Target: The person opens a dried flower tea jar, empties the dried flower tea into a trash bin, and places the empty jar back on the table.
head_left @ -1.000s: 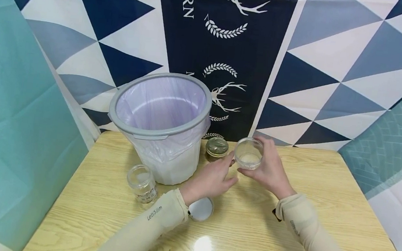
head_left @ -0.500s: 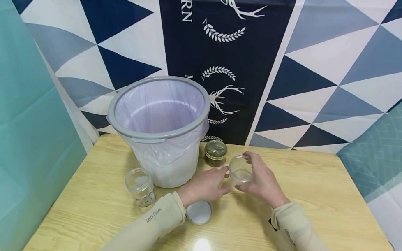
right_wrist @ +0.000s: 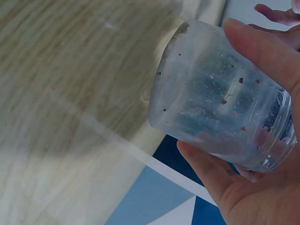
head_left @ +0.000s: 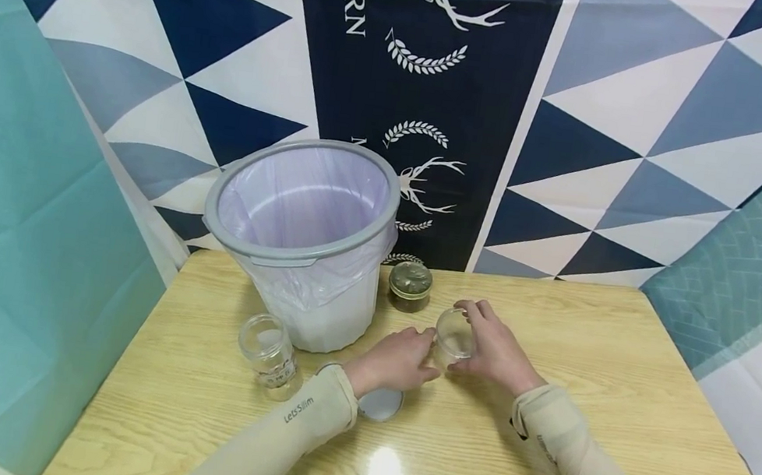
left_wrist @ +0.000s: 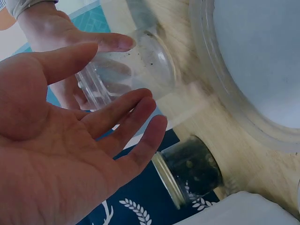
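Observation:
My right hand grips a clear jar with no lid on it, over the middle of the table. Small dark and reddish specks dot the jar's wall in the right wrist view. Just left of it is my left hand, whose loosely bent fingers hold nothing in the left wrist view. A round pale lid lies on the table, partly covered by the left wrist. Behind the hands stands a dark-filled jar with a gold-coloured rim.
A bin with a grey rim and a thin lilac liner stands at the back left. In front of it is another clear open jar with printing on its side. A patterned cloth hangs behind the wooden table.
My right hand has brought the clear jar down and slightly left, nearer the tabletop. The left hand has come a little lower beside it.

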The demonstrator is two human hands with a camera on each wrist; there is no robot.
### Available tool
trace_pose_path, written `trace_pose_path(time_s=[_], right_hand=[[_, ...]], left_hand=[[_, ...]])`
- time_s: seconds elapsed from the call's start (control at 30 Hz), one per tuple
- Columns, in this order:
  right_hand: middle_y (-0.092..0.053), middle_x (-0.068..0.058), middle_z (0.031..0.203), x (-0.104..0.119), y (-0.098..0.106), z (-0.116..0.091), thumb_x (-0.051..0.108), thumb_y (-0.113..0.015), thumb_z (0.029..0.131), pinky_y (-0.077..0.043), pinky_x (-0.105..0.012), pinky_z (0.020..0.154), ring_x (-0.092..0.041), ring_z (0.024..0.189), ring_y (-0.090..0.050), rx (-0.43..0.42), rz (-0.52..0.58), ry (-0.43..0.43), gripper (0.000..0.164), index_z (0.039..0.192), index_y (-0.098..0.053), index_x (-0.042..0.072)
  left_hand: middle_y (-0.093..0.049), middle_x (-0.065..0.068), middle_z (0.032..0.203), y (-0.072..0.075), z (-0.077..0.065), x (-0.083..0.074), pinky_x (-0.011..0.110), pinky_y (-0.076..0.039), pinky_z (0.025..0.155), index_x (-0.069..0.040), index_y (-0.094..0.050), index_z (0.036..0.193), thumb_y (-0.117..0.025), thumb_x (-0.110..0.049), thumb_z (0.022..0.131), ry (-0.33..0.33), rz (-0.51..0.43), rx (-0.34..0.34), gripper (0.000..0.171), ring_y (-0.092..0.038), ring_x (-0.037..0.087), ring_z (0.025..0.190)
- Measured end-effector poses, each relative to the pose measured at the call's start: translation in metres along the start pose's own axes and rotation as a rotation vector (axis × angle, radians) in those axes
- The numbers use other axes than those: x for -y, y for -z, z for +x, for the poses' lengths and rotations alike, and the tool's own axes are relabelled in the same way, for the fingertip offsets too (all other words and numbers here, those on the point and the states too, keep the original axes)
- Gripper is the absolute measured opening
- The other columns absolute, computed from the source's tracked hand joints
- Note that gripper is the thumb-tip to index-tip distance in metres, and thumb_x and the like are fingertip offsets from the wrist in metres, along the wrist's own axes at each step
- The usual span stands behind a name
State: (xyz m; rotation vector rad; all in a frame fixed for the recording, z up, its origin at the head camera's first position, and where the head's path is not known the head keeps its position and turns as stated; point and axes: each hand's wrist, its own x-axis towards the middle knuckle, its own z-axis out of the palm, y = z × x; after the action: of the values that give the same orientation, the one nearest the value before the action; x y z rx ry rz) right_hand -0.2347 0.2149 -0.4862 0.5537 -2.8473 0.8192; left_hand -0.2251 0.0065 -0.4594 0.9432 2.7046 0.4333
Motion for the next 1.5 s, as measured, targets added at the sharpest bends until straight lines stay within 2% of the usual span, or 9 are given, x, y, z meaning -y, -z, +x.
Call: trace_pose_path(time_s=[0.13,0.37,0.73,0.83,0.93,1.07,1.2,1.37,1.5], right_hand=[[-0.056,-0.021,0.122,0.000,-0.003,-0.002,0.009,-0.102,0.053,-0.058,-0.057,0.090,-0.042,0.111,-0.065,0.018,0.010,-0.007,0.101,0.139,-0.049,0.004],[-0.055,-0.023,0.124,-0.002,-0.005,-0.002,0.011,-0.102,0.055,-0.057,-0.057,0.092,-0.044,0.113,-0.064,0.063,0.032,-0.013,0.102,0.140,-0.046,0.002],[-0.056,-0.023,0.122,0.004,-0.005,-0.008,0.012,-0.102,0.054,-0.058,-0.056,0.091,-0.038,0.103,-0.065,0.081,0.009,-0.006,0.105,0.141,-0.044,0.005],[-0.056,-0.023,0.124,0.005,-0.002,-0.011,0.019,-0.104,0.054,-0.056,-0.057,0.094,-0.039,0.107,-0.065,0.100,0.021,0.006,0.110,0.145,-0.043,0.005],[-0.055,-0.023,0.133,0.005,0.007,-0.016,0.030,-0.103,0.056,-0.054,-0.059,0.097,-0.041,0.114,-0.064,0.138,0.046,0.000,0.118,0.152,-0.040,0.008],[-0.051,-0.023,0.147,-0.001,0.027,-0.013,0.047,-0.097,0.065,-0.046,-0.065,0.106,-0.044,0.130,-0.056,0.155,0.113,-0.010,0.118,0.159,-0.035,0.010],[-0.050,-0.024,0.151,-0.009,0.049,0.008,0.046,-0.090,0.078,-0.040,-0.066,0.113,-0.045,0.139,-0.048,0.115,0.177,-0.002,0.106,0.160,-0.034,0.007],[-0.050,-0.025,0.150,-0.018,0.061,0.048,0.037,-0.085,0.086,-0.039,-0.061,0.116,-0.043,0.139,-0.049,0.102,0.216,-0.011,0.097,0.161,-0.031,0.007],[-0.050,-0.027,0.150,-0.025,0.058,0.079,0.036,-0.082,0.090,-0.039,-0.061,0.116,-0.043,0.139,-0.049,0.152,0.218,-0.013,0.094,0.161,-0.030,0.006]], left_hand=[[-0.069,0.008,0.111,-0.002,0.000,0.000,0.036,-0.055,0.090,-0.002,-0.050,0.144,-0.069,-0.037,0.099,0.008,0.014,0.035,0.060,-0.064,0.022,0.108],[-0.068,0.006,0.112,-0.009,0.000,0.001,0.037,-0.055,0.094,-0.004,-0.050,0.146,-0.067,-0.039,0.100,0.023,0.023,0.084,0.061,-0.064,0.021,0.111],[-0.070,0.004,0.106,-0.004,-0.005,0.002,0.040,-0.054,0.094,-0.008,-0.060,0.136,-0.067,-0.035,0.100,0.011,0.074,0.042,0.046,-0.064,0.022,0.106],[-0.073,0.004,0.112,-0.003,-0.006,0.005,0.042,-0.054,0.094,-0.008,-0.061,0.138,-0.063,-0.030,0.102,0.016,0.118,0.004,0.042,-0.066,0.023,0.108],[-0.075,0.008,0.120,-0.001,-0.006,0.008,0.042,-0.057,0.092,-0.006,-0.063,0.137,-0.057,-0.020,0.103,0.014,0.142,-0.097,0.037,-0.069,0.026,0.108],[-0.072,0.012,0.128,0.006,-0.006,0.011,0.042,-0.058,0.095,-0.003,-0.062,0.137,-0.056,-0.011,0.101,0.033,0.138,-0.274,0.038,-0.070,0.031,0.112],[-0.065,0.014,0.138,0.014,-0.002,0.016,0.044,-0.057,0.097,-0.002,-0.057,0.143,-0.059,-0.009,0.099,0.073,0.115,-0.392,0.045,-0.067,0.035,0.115],[-0.059,0.015,0.145,0.019,0.008,0.021,0.045,-0.056,0.097,0.000,-0.051,0.148,-0.063,-0.011,0.097,0.114,0.091,-0.425,0.053,-0.066,0.038,0.116],[-0.055,0.017,0.149,0.020,0.016,0.023,0.045,-0.052,0.105,0.000,-0.048,0.150,-0.063,-0.013,0.098,0.155,0.065,-0.390,0.055,-0.064,0.038,0.119]])
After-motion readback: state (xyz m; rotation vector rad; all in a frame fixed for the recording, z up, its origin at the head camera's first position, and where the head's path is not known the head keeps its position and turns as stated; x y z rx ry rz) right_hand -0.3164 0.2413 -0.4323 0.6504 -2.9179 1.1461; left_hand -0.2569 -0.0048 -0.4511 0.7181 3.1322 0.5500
